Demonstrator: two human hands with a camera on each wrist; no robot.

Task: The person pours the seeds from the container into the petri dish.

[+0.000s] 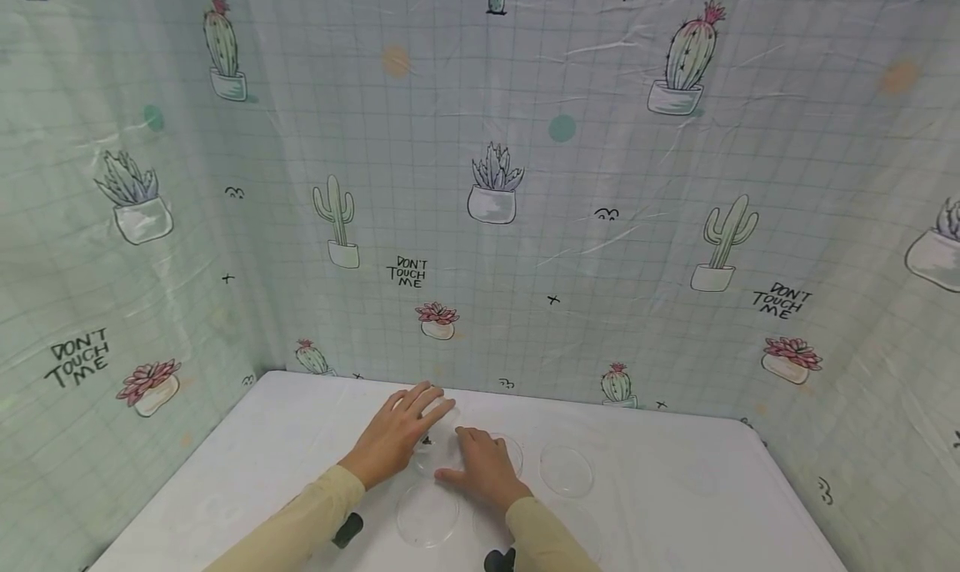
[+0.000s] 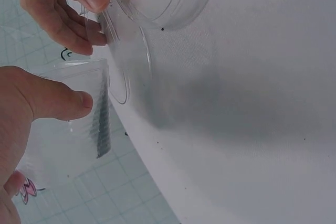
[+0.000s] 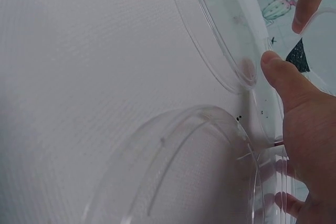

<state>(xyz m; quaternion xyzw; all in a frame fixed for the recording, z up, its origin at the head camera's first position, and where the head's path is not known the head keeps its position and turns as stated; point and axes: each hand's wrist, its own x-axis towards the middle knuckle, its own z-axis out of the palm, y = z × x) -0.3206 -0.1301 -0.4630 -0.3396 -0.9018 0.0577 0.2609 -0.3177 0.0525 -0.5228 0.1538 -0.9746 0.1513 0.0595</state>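
My left hand [image 1: 390, 439] is over the far middle of the white table. In the left wrist view, it holds a thin, clear plastic packet [image 2: 63, 140] between thumb and fingers, with dark grains [image 2: 102, 124] gathered along one edge. My right hand [image 1: 483, 468] is beside it, thumb and fingers spread at the rim of a clear petri dish [image 1: 423, 464]. Seen from the left wrist, the thumb and fingertips lie on both sides of this dish's edge. Another clear dish [image 3: 268, 198] partly covers the right fingers in the right wrist view.
More clear round dishes stand around the hands: one in front [image 1: 427, 514], one at the right [image 1: 566, 470]. Tiny dark specks [image 2: 163, 29] show near the dishes. A cactus-print sheet [image 1: 517, 297] rises behind the white table [image 1: 675, 480].
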